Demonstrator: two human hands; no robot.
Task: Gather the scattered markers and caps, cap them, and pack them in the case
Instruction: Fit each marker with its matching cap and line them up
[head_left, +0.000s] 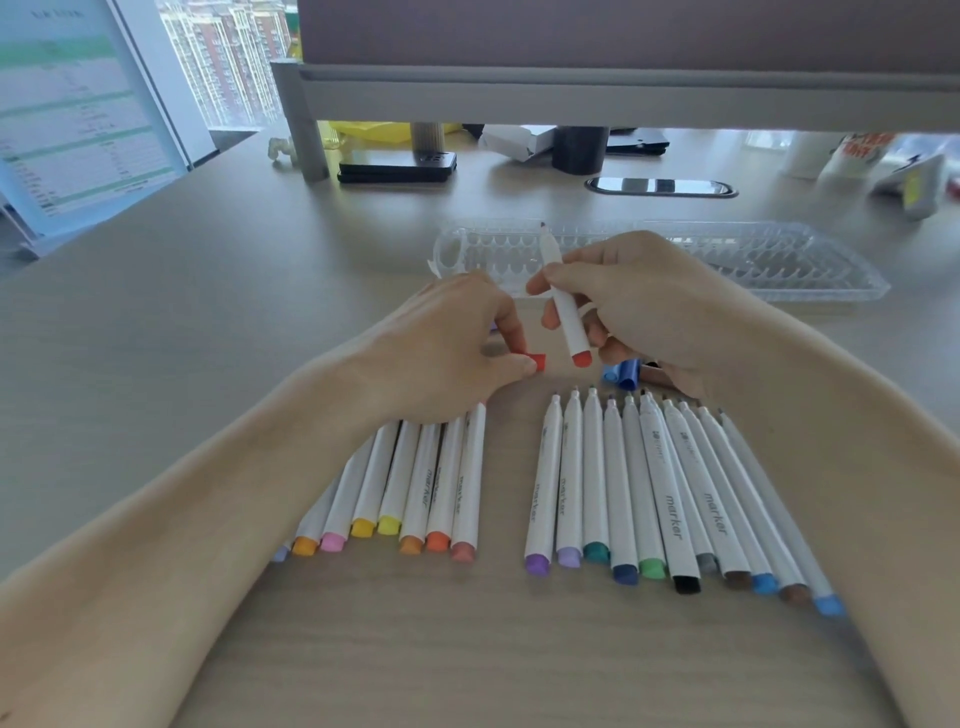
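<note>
Packing is judged not yet begun: no marker is seen in the slots of the clear case (779, 260), which lies open on the bench (208, 338). In front of the case two rows are gathered; the right row (649, 493) is uncapped, the left row's (415, 483) tips are hidden. A red marker (563, 306) is gripped tip-up by the right hand (639, 306), and a red cap (538, 361) is pinched by the left hand (447, 348). Blue caps (623, 374) lie loose nearby.
</note>
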